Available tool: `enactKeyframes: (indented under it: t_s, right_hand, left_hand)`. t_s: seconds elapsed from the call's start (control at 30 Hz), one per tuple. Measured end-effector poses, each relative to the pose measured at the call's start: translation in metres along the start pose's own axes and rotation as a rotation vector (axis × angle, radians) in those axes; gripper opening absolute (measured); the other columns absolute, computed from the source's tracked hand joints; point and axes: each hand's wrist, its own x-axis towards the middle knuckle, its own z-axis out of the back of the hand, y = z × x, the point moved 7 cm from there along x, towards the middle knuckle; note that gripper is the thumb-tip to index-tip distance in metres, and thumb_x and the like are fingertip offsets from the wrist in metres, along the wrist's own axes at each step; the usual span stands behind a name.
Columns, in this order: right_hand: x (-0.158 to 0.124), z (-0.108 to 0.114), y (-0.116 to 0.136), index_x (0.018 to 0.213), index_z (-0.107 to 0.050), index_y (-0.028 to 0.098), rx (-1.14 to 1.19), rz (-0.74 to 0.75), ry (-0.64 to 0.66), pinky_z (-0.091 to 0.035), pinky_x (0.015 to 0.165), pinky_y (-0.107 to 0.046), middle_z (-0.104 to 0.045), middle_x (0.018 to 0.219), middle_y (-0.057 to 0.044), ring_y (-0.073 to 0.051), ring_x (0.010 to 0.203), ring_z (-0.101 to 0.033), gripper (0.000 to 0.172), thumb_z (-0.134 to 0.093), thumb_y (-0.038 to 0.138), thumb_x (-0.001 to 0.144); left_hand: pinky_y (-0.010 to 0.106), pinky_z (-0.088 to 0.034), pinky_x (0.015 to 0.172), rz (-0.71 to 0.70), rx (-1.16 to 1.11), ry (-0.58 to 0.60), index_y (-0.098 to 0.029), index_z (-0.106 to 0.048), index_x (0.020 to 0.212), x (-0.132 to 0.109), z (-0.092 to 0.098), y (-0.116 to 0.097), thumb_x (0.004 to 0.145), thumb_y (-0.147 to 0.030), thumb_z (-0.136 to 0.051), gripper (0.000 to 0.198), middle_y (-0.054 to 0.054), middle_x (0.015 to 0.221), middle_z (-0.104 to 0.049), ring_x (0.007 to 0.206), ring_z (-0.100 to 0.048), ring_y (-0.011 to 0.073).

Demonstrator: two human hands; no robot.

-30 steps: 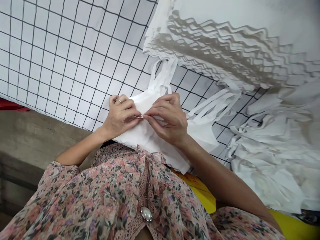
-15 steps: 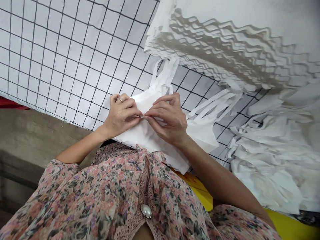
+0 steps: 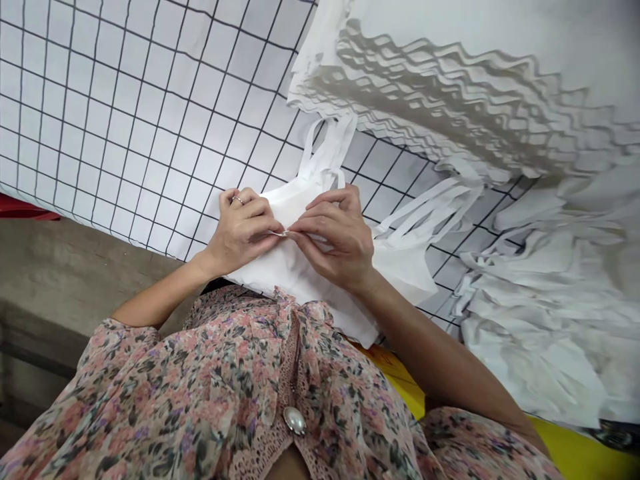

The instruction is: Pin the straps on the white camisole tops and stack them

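A white strappy camisole point(image 3: 295, 267) lies in front of me at the table's near edge, its straps point(image 3: 330, 147) spread away from me. Over its upper front, the fingertips of my left hand point(image 3: 246, 223), with a ring on one finger, pinch one end of a thin pale strand point(image 3: 278, 233). From the other side, my right hand point(image 3: 336, 237) pinches the strand close to a tiny light knot or loop, too small to make out. The two hands almost meet there. Part of the camisole is hidden under my right hand and forearm.
The table wears a white cloth with a black grid point(image 3: 150, 100). At the back right rises a stack of white wavy-edged fabric pieces point(image 3: 450, 93). More white strappy garments point(image 3: 545, 313) are heaped at the right. Something yellow point(image 3: 400, 380) shows below the near edge.
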Motion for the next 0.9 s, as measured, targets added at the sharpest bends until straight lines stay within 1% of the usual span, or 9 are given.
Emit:
enactKeyframes:
  t_s: [0.1,0.23,0.33,0.47,0.53,0.6,0.7,0.8,0.9]
  right_hand:
    - [0.0,0.002,0.004,0.093,-0.072,0.024,0.006,0.048,-0.035,-0.049,0.101,-0.052,-0.069,0.082,-0.002,-0.024,0.1,-0.063,0.015,-0.064,0.031,0.104]
    - [0.003,0.003,0.006,0.092,-0.068,0.022,-0.068,0.089,0.036,-0.046,0.1,-0.05,-0.069,0.084,-0.003,-0.024,0.101,-0.06,0.015,-0.061,0.024,0.105]
    - [0.008,0.001,0.011,0.09,-0.064,0.02,-0.153,0.166,0.169,-0.041,0.101,-0.051,-0.065,0.081,-0.002,-0.023,0.1,-0.056,0.022,-0.053,0.019,0.107]
    - [0.024,-0.004,0.016,0.082,-0.063,0.018,-0.243,0.224,0.415,-0.037,0.105,-0.055,-0.061,0.078,-0.003,-0.022,0.097,-0.05,0.039,-0.039,0.017,0.112]
    - [0.038,-0.002,0.015,0.079,-0.066,0.017,-0.238,0.193,0.557,-0.036,0.106,-0.057,-0.06,0.074,-0.004,-0.022,0.096,-0.05,0.041,-0.041,0.02,0.111]
    - [0.055,0.006,0.008,0.08,-0.071,0.017,-0.205,0.107,0.699,-0.038,0.103,-0.054,-0.06,0.074,-0.005,-0.022,0.094,-0.053,0.037,-0.052,0.028,0.109]
    - [0.084,0.026,-0.009,0.086,-0.078,0.017,-0.147,-0.06,0.855,-0.043,0.087,-0.042,-0.064,0.082,-0.008,-0.02,0.083,-0.056,0.034,-0.061,0.041,0.104]
    - [0.111,0.042,-0.024,0.084,-0.078,0.019,-0.134,-0.156,0.971,-0.041,0.073,-0.036,-0.067,0.08,-0.006,-0.016,0.071,-0.055,0.035,-0.064,0.046,0.101]
    - [0.135,0.05,-0.032,0.081,-0.076,0.02,-0.179,-0.2,0.996,-0.039,0.069,-0.035,-0.068,0.075,-0.004,-0.015,0.066,-0.054,0.037,-0.066,0.051,0.097]
  left_hand:
    - [0.044,-0.03,0.104,-0.007,-0.027,-0.002,-0.031,-0.081,0.094,0.0,0.003,0.0,0.106,-0.044,-0.063,0.025,-0.001,0.083,-0.068,0.094,-0.053,0.0206]
    - [0.045,-0.029,0.105,0.003,-0.063,0.017,-0.032,-0.083,0.094,-0.001,0.003,0.002,0.106,-0.042,-0.065,0.024,-0.001,0.081,-0.068,0.094,-0.053,0.0205]
    - [0.044,-0.029,0.106,0.006,-0.098,0.014,-0.033,-0.084,0.093,-0.002,0.005,0.004,0.104,-0.038,-0.067,0.021,-0.002,0.082,-0.068,0.094,-0.054,0.02]
    - [0.044,-0.029,0.107,0.07,-0.117,0.062,-0.031,-0.085,0.093,0.001,0.005,0.007,0.1,-0.039,-0.074,0.015,-0.001,0.084,-0.07,0.096,-0.056,0.02]
    - [0.044,-0.029,0.107,0.11,-0.131,0.1,-0.029,-0.085,0.093,0.005,0.007,0.007,0.1,-0.041,-0.076,0.016,-0.001,0.087,-0.071,0.097,-0.058,0.0201]
    - [0.045,-0.029,0.107,0.154,-0.141,0.152,-0.028,-0.084,0.094,0.009,0.008,0.007,0.1,-0.041,-0.076,0.017,0.0,0.092,-0.073,0.1,-0.059,0.0207]
    - [0.045,-0.03,0.106,0.211,-0.13,0.23,-0.026,-0.083,0.094,0.016,0.012,0.007,0.099,-0.041,-0.076,0.018,0.002,0.098,-0.076,0.105,-0.06,0.0226]
    - [0.046,-0.03,0.105,0.243,-0.108,0.289,-0.024,-0.082,0.094,0.022,0.015,0.007,0.098,-0.039,-0.075,0.017,0.003,0.102,-0.079,0.109,-0.062,0.0243]
    - [0.046,-0.03,0.106,0.271,-0.087,0.315,-0.022,-0.08,0.092,0.027,0.018,0.009,0.097,-0.035,-0.076,0.014,0.003,0.105,-0.081,0.112,-0.063,0.0252]
